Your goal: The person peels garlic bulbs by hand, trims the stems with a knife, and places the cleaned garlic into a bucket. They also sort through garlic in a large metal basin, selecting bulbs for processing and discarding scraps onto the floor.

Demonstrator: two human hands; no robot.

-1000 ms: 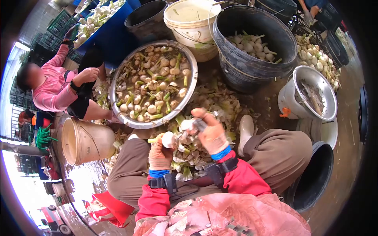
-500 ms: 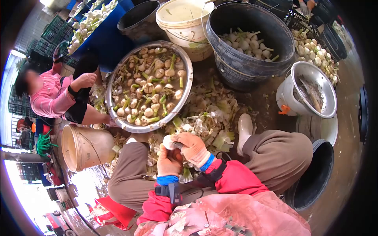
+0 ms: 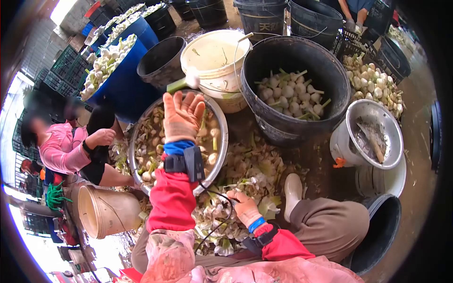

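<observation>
Got the left hand wide open, palm up and fingers spread, over the far side of the metal basin. Looking at one garlic bulb just beyond those fingertips, not gripped, in front of the white bucket; can't tell if touching it. Got the right hand low over the peel pile, fingers partly curled near something small and dark, too hidden to tell if grasped. Seeing more bulbs in the basin and in the big black bucket, just right of the white one. Also spotting a metal bowl farther right, plus a tan bucket tipped over, near a person in pink.
</observation>
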